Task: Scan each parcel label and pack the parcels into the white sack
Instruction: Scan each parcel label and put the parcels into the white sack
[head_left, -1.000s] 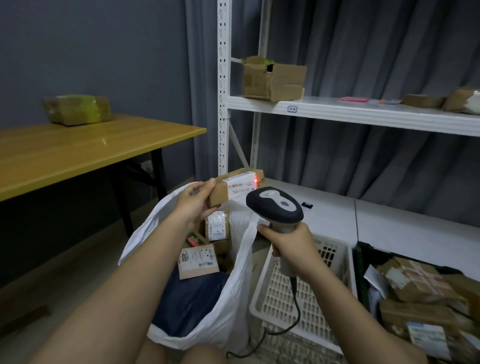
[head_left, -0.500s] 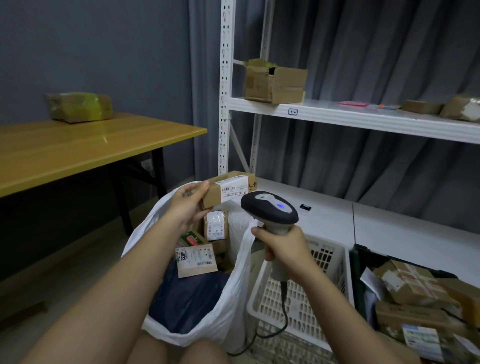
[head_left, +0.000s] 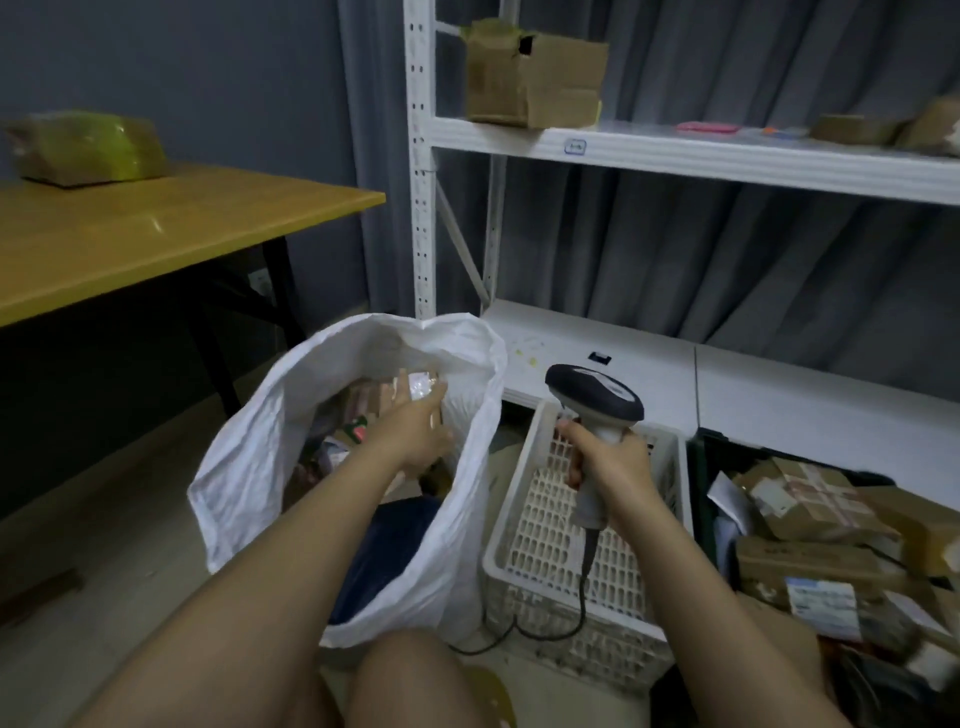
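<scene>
The white sack (head_left: 249, 452) stands open on the floor in front of my knees, with several labelled cardboard parcels (head_left: 363, 415) inside. My left hand (head_left: 415, 431) is down in the sack's mouth, fingers stretched out over the parcels; the small brown parcel (head_left: 421, 389) lies blurred at my fingertips. To the right of the sack my right hand (head_left: 608, 467) grips the handle of the grey barcode scanner (head_left: 595, 395), held upright above the white basket, its cable hanging down.
A white slotted basket (head_left: 540, 540) sits right of the sack. A dark crate (head_left: 701, 467) at far right holds several taped parcels (head_left: 810, 514). The white shelf (head_left: 675, 156) carries a cardboard box (head_left: 535, 73). A wooden table (head_left: 130, 228) with a wrapped parcel (head_left: 88, 145) stands left.
My left hand has carried the scanned parcel from in front of the scanner down into the sack. The scanner has swung right and lower, over the basket, and its red light is gone.
</scene>
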